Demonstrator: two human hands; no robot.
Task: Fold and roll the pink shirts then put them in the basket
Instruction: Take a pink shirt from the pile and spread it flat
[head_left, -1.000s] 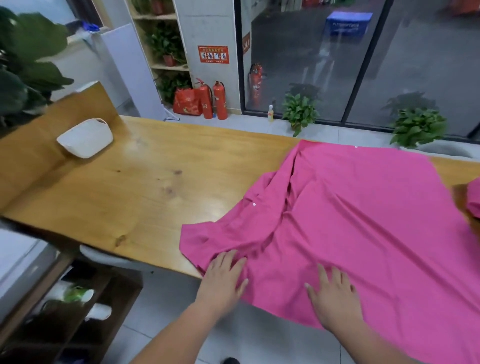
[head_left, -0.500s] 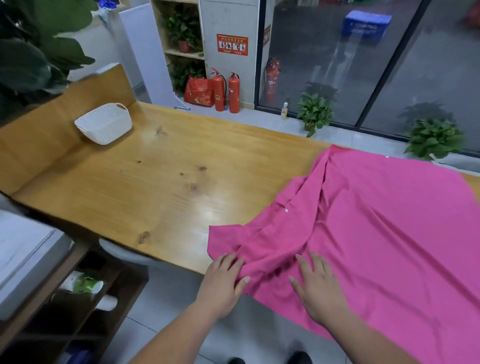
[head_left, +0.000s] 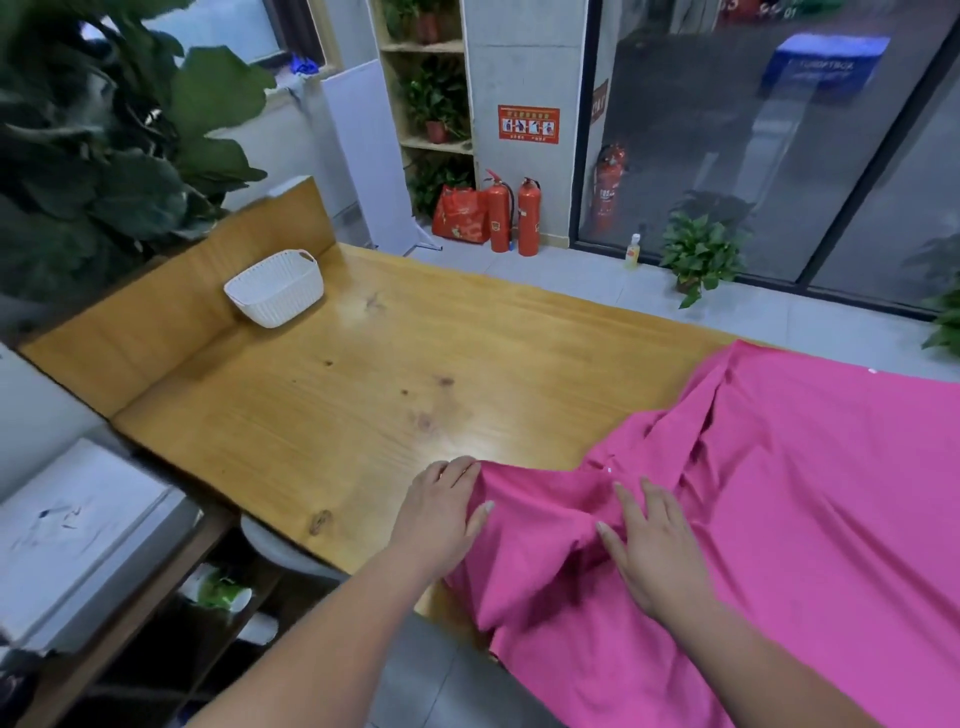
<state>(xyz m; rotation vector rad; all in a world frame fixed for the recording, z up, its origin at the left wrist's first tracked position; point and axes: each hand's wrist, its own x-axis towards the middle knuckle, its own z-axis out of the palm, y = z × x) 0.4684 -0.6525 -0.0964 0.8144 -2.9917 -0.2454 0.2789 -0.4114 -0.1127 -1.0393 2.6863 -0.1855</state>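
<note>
A large pink shirt (head_left: 810, 499) lies spread over the right part of the wooden table (head_left: 363, 395), and its near edge hangs off the front. One sleeve points left, bunched into folds. My left hand (head_left: 441, 514) rests on that sleeve's end, thumb on the cloth and fingertips at its edge on the wood. My right hand (head_left: 654, 551) lies flat on the sleeve a little to the right, fingers spread and straight. A white plastic basket (head_left: 275, 293) sits at the table's far left corner with nothing visible in it.
A raised wooden panel (head_left: 171, 322) borders the table's left end behind the basket. A big leafy plant (head_left: 104, 145) overhangs the far left. A white block (head_left: 78, 540) and a low shelf stand at the lower left. Fire extinguishers (head_left: 514, 218) and potted plants line the floor beyond.
Both hands slid left and forward along the sleeve, and the left hand reached its end. The cloth between them bunched up. The view swung left, so the basket now sits nearer the centre.
</note>
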